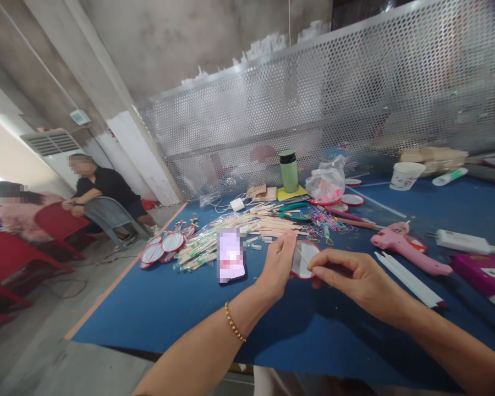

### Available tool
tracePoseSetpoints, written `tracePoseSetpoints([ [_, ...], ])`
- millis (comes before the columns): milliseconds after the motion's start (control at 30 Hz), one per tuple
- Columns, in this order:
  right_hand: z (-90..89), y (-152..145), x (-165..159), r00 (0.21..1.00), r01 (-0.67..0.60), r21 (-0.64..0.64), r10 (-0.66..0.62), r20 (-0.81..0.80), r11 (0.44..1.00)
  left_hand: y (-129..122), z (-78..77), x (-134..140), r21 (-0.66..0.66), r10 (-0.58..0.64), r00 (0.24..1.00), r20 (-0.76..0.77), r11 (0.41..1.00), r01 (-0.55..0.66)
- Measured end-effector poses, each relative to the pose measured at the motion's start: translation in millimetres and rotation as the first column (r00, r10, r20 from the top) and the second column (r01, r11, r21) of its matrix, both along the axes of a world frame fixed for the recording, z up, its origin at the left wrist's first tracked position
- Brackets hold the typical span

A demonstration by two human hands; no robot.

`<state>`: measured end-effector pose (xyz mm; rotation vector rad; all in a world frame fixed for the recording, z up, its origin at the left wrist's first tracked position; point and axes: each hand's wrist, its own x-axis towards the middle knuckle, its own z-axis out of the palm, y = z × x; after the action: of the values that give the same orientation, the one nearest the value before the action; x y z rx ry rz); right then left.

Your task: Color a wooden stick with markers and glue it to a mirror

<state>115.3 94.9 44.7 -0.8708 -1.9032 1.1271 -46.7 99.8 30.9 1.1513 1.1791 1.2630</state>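
A small round white disc with a red rim [305,268] is held over the near part of the blue table [181,313]. My left hand [277,265] is closed on the disc's left edge, and its fingertips are mostly hidden. From the other side my right hand [352,275] pinches the lower end of a thin pale stick [300,253] that lies across the disc's face. Some right fingers are tucked behind the disc's edge. Left of my hands stands a phone [231,256] with a lit screen. Behind them are many flat wooden sticks [278,225].
Several red-rimmed discs [164,250] lie at left. A pink glue gun [412,252], white marker-like sticks [410,279] and a purple box [482,278] lie at right. Further back are teal-handled pliers [295,208], a green bottle [289,171] and a paper cup [406,176]. Two people sit at left.
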Motion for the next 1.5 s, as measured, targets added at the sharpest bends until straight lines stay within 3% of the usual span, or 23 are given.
tracePoseSetpoints([
  [100, 4.8, 3.0, 6.7, 0.997, 0.055, -0.058, -0.057, -0.044, 0.997, -1.3, 9.0, -3.0, -0.080, -0.083, 0.994, 0.072, 0.993, 0.089],
  [233, 9.9, 2.8, 10.6, 0.996, 0.047, -0.095, -0.055, -0.074, 0.994, -0.1, 13.9, -7.4, -0.035, -0.132, 0.987, 0.094, 0.990, 0.135],
  [600, 7.0, 6.8, 20.1, 0.999, 0.011, -0.056, -0.014, -0.040, 0.998, -0.2, 10.7, -4.3, 0.085, -0.088, 0.984, 0.155, 0.993, 0.076],
  [833, 7.6, 4.8, 20.8, 1.000, 0.018, -0.019, -0.018, -0.008, 1.000, 0.6, 8.9, -6.5, 0.128, -0.067, 0.998, 0.011, 0.990, 0.065],
  [967, 8.0, 2.5, 19.8, 0.999, 0.039, 0.001, -0.039, 0.011, 0.999, -0.6, 8.6, -6.8, 0.108, -0.112, 0.993, -0.041, 0.987, 0.116],
  [1200, 6.1, 0.9, 18.8, 1.000, 0.029, -0.032, -0.029, -0.005, 0.999, -6.0, 10.2, -3.6, 0.071, -0.189, 0.980, 0.069, 0.980, 0.184],
  [1500, 15.1, -0.5, 17.0, 0.998, 0.018, -0.022, -0.017, 0.058, 1.000, -7.4, 5.6, 0.5, 0.060, -0.137, 0.985, 0.108, 0.990, 0.131],
])
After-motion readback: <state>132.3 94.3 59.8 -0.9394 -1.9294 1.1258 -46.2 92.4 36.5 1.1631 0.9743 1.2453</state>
